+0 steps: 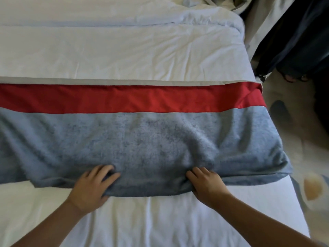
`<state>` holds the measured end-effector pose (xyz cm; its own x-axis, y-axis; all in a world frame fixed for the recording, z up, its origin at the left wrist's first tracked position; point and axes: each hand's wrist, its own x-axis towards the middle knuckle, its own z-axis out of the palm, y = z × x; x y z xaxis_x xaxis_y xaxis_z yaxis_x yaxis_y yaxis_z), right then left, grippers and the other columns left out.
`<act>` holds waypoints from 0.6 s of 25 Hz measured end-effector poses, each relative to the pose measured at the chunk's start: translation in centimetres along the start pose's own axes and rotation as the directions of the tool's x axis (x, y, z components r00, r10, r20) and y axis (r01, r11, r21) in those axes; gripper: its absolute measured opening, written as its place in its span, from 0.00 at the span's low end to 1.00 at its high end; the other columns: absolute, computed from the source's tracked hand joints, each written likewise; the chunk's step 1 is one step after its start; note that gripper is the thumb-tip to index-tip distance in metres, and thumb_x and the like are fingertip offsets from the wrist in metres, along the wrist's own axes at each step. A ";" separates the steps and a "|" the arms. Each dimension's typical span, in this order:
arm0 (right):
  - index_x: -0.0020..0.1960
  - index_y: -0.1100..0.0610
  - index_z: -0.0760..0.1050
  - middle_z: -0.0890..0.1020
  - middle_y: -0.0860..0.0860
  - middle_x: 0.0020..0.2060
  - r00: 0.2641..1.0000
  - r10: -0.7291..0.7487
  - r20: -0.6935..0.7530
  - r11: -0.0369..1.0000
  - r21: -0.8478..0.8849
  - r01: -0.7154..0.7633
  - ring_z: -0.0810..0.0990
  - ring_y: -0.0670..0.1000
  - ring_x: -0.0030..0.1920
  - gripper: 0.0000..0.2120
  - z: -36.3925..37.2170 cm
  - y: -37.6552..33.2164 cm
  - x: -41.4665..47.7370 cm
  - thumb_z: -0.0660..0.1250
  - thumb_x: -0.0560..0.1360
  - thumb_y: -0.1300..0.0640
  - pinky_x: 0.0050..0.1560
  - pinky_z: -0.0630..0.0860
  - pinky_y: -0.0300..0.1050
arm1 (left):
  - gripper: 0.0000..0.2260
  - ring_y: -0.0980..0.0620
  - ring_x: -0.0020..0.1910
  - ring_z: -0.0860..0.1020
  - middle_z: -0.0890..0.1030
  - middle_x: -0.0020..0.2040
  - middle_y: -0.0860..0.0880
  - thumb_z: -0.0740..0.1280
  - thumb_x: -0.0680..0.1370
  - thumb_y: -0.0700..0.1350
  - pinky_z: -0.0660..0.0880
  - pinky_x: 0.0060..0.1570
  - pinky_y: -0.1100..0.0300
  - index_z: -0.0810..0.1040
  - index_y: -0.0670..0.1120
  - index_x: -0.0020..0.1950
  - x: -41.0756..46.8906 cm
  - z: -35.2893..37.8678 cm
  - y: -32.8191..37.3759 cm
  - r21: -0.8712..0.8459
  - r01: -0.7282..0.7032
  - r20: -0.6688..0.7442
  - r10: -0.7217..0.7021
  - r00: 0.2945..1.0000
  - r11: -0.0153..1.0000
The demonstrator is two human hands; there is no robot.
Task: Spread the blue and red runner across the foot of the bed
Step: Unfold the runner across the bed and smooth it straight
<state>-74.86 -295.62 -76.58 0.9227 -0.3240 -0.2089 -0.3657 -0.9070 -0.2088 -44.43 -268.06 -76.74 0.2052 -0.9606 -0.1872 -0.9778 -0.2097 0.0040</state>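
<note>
Runner [142, 136] laid crosswise on bed [142, 54]: red band far side, blue pile near side, rt end draped over mattress corner. L hand [94, 184] & R hand [206, 182] both clamped on near blue hem, fingers curled into cloth, hem bunched btwn them.

Risks, as judged:
- Tug from mid-hem only → lagging ends, bowed hem, red band skewed vs bed edge.
- Near-left hem folded under; likely to stay creased w/o separate smoothing.
- Poss w/ hard pull: white sheet [142, 221] beneath dragged into ridges, rt overhang slid floorward.

Labels/writing: none legible anywhere; no tag visible on runner.
</note>
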 end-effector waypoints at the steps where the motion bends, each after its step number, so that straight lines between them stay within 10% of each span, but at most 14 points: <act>1: 0.51 0.51 0.74 0.78 0.49 0.40 0.999 0.032 0.004 0.999 -0.032 -0.032 0.78 0.53 0.35 0.21 0.1 -0.6 0.1 0.77 0.61 0.57 0.29 0.76 0.46 | 0.22 0.41 0.54 0.79 0.77 0.59 0.46 0.64 0.68 0.48 0.78 0.38 0.49 0.78 0.50 0.62 0.8 0.4 0.8 0.002 -0.031 -0.031 0.031 0.999 1.000; 6: 0.53 0.53 0.76 0.76 0.57 0.46 0.987 0.148 -0.057 0.970 -0.184 -0.156 0.77 0.58 0.36 0.26 -2.4 -2.2 -2.0 0.76 0.56 0.63 0.24 0.72 0.48 | 0.30 0.40 0.36 0.79 0.78 0.44 0.45 0.79 0.54 0.34 0.75 0.25 0.52 0.77 0.48 0.53 1.8 -1.4 0.5 0.018 0.049 0.046 -0.050 0.998 0.999; 11: 0.45 0.54 0.76 0.76 0.54 0.40 0.950 0.256 -0.179 0.944 -0.167 -0.286 0.74 0.58 0.36 0.15 -4.5 -2.8 -4.2 0.64 0.60 0.66 0.27 0.63 0.46 | 0.17 0.42 0.35 0.82 0.80 0.45 0.47 0.61 0.67 0.43 0.76 0.23 0.53 0.78 0.47 0.54 -1.1 -4.4 -2.2 0.000 -0.079 -0.158 0.078 0.984 0.997; 15: 0.47 0.54 0.78 0.78 0.54 0.39 0.941 0.334 -0.046 0.928 -0.160 -0.337 0.77 0.59 0.36 0.26 1.2 -5.3 -4.9 0.78 0.49 0.61 0.34 0.75 0.52 | 0.43 0.40 0.47 0.82 0.74 0.59 0.46 0.78 0.49 0.29 0.82 0.35 0.50 0.75 0.46 0.63 -4.8 1.8 0.0 0.065 -0.046 -0.061 0.050 0.997 0.997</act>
<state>-77.60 -288.90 -75.60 0.7518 -0.6205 -0.2229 -0.6309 -0.7753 0.0300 -45.53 -263.10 -77.58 0.1580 -0.9792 -0.1269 -0.9870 -0.1527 -0.0512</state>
